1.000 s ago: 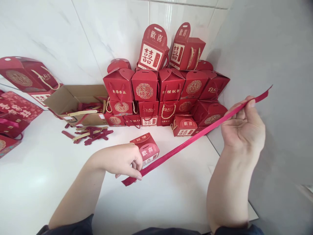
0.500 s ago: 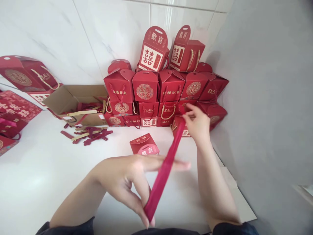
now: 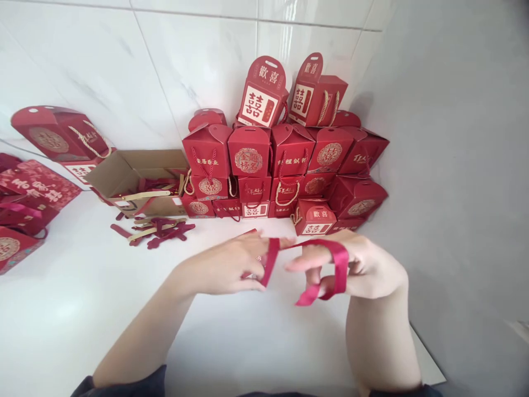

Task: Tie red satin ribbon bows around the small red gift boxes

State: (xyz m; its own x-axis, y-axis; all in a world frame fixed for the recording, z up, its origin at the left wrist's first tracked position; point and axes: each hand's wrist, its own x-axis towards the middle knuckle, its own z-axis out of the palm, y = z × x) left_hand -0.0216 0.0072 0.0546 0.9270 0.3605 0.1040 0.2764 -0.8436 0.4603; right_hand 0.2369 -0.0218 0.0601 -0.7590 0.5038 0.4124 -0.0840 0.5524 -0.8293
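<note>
- Right hand (image 3: 372, 264), in front of the right part of the stack of red boxes: the ribbon winds round it and the index finger points out; blur leaves it unclear whether its fingertips pinch the loose end.
- Left hand (image 3: 231, 264), in front of the stack's middle: thumb and fingers clamped on the other end.
- Red ribbon (image 3: 340, 264), before the stack, above the table (image 3: 82, 309): it spans both hands, its tail below the right fingers.
- Small carton (image 3: 250, 232), between left hand and stack, mostly hidden.
- Pile of straps (image 3: 157, 230), dark red and cream, on the table left of the stack's front.
- Open cardboard box (image 3: 142, 207), just left of the stack, with more straps inside.
- Stack of red boxes (image 3: 249, 151), its upper boxes before the tiled wall (image 3: 206, 49).
- Rope-handled red box (image 3: 58, 135), well left of the stack.
</note>
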